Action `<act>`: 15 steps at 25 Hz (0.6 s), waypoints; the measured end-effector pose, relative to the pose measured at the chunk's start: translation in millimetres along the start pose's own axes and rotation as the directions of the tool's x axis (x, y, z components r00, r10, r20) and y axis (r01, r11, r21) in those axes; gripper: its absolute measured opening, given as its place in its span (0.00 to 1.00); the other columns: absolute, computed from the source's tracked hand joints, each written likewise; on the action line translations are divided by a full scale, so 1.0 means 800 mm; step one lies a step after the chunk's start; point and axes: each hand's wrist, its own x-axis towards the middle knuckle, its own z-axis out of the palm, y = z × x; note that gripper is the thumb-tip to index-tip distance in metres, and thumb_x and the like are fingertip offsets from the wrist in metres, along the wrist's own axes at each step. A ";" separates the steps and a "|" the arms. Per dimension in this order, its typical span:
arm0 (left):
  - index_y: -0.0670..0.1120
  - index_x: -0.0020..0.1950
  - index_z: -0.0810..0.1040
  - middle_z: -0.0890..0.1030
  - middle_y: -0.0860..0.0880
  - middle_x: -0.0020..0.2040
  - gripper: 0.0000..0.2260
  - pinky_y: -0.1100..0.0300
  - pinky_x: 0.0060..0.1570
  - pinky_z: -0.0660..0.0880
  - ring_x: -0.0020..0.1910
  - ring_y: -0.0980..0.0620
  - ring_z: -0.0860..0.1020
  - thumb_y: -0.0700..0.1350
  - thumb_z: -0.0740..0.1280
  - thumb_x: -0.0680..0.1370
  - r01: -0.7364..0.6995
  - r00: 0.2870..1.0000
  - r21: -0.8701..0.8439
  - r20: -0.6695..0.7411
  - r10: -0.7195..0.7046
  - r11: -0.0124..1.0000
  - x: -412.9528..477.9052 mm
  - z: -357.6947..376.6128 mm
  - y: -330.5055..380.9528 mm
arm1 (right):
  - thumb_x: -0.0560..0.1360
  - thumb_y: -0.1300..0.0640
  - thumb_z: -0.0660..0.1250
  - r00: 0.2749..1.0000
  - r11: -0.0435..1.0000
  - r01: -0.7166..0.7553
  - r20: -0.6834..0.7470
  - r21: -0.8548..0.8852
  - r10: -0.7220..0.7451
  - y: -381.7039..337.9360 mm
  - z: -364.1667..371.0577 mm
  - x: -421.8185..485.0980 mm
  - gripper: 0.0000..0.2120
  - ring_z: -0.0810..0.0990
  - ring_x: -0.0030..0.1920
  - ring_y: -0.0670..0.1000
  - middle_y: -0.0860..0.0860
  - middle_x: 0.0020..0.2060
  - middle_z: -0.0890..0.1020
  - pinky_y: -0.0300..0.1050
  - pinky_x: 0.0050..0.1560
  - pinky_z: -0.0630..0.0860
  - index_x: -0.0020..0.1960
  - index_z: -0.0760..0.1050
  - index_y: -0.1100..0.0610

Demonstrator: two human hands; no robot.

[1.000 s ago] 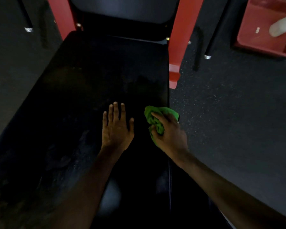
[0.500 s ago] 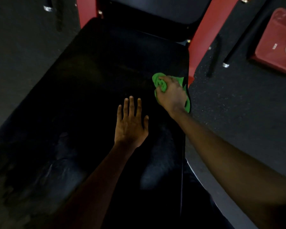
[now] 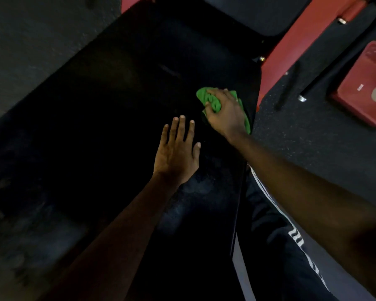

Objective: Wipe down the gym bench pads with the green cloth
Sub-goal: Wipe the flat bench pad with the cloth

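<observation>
- Now the right hand [image 3: 225, 118] is gripping the cloth [image 3: 212, 101], its fingers curling over the bunched green wad and pressing it onto the pad [image 3: 117, 105].
- The cloth is sitting close to the pad's right edge, toward its far end, with a fold poking out beside the wrist.
- The left hand [image 3: 176, 153] is lying flat on the pad just beside the right one, fingers straight and slightly spread, holding nothing. It seems to be bracing the person.
- The wiping step looks to be under way along the pad's right margin. Dull smears are showing nearer the person, so much of the surface is likely waiting.
- The next move is probably calling for a sweep toward the left edge under steady downward pressure, with the left hand lifting out of the path.
- A second pad [image 3: 248, 14] is lying beyond the far end, by the red frame [image 3: 291, 46] and well apart from the cloth, so it is probably needing its own pass.
</observation>
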 end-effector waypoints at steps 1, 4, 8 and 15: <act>0.43 0.81 0.56 0.56 0.39 0.81 0.30 0.45 0.78 0.49 0.81 0.41 0.54 0.56 0.46 0.82 -0.001 1.000 -0.012 -0.001 0.001 1.000 0.000 0.000 -0.001 | 0.76 0.50 0.65 1.000 1.000 -0.005 -0.010 -0.007 0.005 -0.006 0.002 0.022 0.21 0.72 0.70 0.53 0.50 0.67 0.77 0.42 0.67 0.67 0.69 0.75 0.48; 0.42 0.81 0.57 0.57 0.39 0.81 0.30 0.46 0.78 0.50 0.81 0.41 0.54 0.56 0.48 0.82 0.020 1.000 -0.049 -0.023 -0.022 0.999 0.004 -0.001 -0.002 | 0.75 0.49 0.65 0.996 0.996 -0.082 -0.029 -0.020 0.081 -0.022 -0.005 0.064 0.20 0.77 0.63 0.54 0.50 0.62 0.80 0.43 0.59 0.72 0.67 0.76 0.46; 0.39 0.80 0.58 0.59 0.38 0.80 0.29 0.45 0.78 0.51 0.80 0.41 0.56 0.53 0.52 0.83 0.190 0.979 -0.033 -0.071 -0.192 0.981 0.012 -0.029 -0.042 | 0.75 0.51 0.68 0.994 0.999 -0.040 0.104 0.031 0.037 -0.041 -0.031 0.003 0.20 0.79 0.60 0.54 0.48 0.63 0.80 0.43 0.57 0.74 0.67 0.76 0.43; 0.39 0.80 0.58 0.59 0.37 0.80 0.29 0.43 0.77 0.53 0.80 0.38 0.57 0.53 0.50 0.82 0.220 0.975 0.019 -0.033 -0.219 0.975 0.019 -0.042 -0.101 | 0.74 0.53 0.66 0.928 0.937 0.325 0.150 0.126 -0.342 -0.037 -0.013 -0.097 0.21 0.73 0.71 0.51 0.50 0.66 0.79 0.49 0.68 0.72 0.67 0.78 0.49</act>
